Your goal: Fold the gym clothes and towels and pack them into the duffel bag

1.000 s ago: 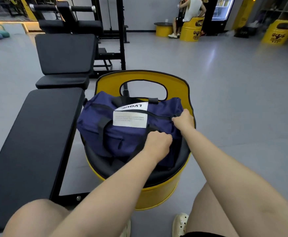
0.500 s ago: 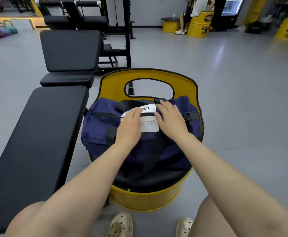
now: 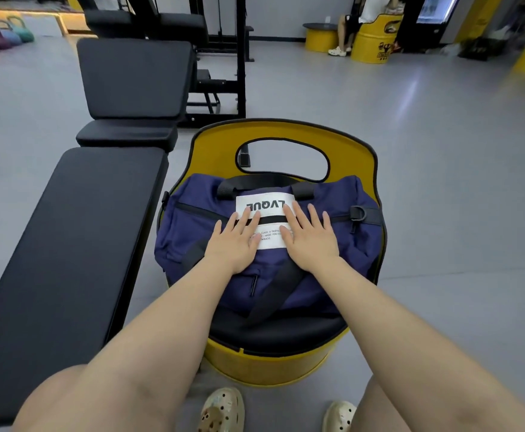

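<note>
A moment ago my hands lay closer together on the label; now they are spread flat. The navy fabric duffel bag (image 3: pixel 270 241) sits zipped on the yellow barrel seat (image 3: pixel 273 366). My left hand (image 3: pixel 234 241) and right hand (image 3: pixel 309 238) press it with straight fingers, gripping nothing. I should push evenly, so the clothes settle without creasing.

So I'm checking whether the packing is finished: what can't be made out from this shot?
- Head view: contents of the duffel bag; its navy fabric hides any clothes or towels.
- Small print on the white label: partly under the left hand and right hand, and too small.
- Zipper middle: under the fingers.
</note>
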The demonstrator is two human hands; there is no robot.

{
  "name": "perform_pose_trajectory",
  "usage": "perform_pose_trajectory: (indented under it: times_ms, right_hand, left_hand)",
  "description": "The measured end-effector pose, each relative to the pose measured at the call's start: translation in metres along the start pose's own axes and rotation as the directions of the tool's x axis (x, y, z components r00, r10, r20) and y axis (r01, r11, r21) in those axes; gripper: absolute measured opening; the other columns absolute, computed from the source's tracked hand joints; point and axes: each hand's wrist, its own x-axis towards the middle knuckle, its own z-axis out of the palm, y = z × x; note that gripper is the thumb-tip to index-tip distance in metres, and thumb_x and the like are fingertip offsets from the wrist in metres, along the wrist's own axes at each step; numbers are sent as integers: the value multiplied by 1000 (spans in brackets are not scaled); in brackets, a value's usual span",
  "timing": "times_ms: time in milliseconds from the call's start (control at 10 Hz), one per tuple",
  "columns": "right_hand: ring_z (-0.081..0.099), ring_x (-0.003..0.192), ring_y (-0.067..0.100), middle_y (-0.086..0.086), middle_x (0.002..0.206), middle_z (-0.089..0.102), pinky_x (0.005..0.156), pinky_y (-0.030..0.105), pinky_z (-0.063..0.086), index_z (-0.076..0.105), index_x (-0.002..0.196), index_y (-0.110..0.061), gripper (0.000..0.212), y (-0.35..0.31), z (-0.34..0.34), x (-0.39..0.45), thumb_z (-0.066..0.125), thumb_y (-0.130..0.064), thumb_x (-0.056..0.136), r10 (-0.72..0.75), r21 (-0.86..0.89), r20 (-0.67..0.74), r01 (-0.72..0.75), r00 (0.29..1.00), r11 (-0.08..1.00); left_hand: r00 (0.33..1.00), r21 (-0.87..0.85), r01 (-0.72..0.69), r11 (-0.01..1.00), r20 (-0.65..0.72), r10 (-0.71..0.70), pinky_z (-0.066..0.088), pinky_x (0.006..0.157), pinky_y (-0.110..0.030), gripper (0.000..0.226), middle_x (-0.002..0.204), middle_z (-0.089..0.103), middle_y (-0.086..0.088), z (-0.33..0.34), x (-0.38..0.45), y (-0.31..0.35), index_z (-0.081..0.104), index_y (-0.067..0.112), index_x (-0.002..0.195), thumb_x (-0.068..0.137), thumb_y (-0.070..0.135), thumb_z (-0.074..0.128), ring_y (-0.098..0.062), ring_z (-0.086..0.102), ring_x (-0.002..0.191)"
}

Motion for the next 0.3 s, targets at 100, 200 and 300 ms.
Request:
perform_pose_trajectory:
  times_ms: [100, 200, 300]
  right_hand:
    - [-5, 148, 25, -4, 161, -6, 119, 44, -5, -7, 152, -26, 56, 0, -2, -1, 11, -44, 103, 3, 8, 29, -4, 1000, 1000]
    - [-3, 148, 24, -4, 161, -5, 119, 44, -3, -6, 153, -26, 57, 0, -11, -1, 13, -45, 103, 2, 57, 58, -5, 998, 998]
    - [1, 148, 21, -1, 162, 2, 119, 43, -1, 0, 154, -21, 64, 2, -24, -1, 19, -52, 101, 16, 130, 24, -19, 1000, 991]
  left_hand:
    - [1000, 1, -6, 1000, 28, 6, 1, 118, -45, 54, 159, -12, 4, -5, -3, -1, -10, 28, 151, 103, 39, 12, -18, -5, 147]
    - [1000, 32, -9, 999, 21, 8, 0, 118, -42, 54, 160, -10, 3, -15, -8, -3, -7, 26, 151, 103, 41, 12, -17, -5, 147]
    - [997, 62, -7, 998, -73, 11, 1, 118, -39, 56, 160, -6, 1, -31, -12, -6, -5, 20, 152, 103, 40, 14, -17, -4, 147]
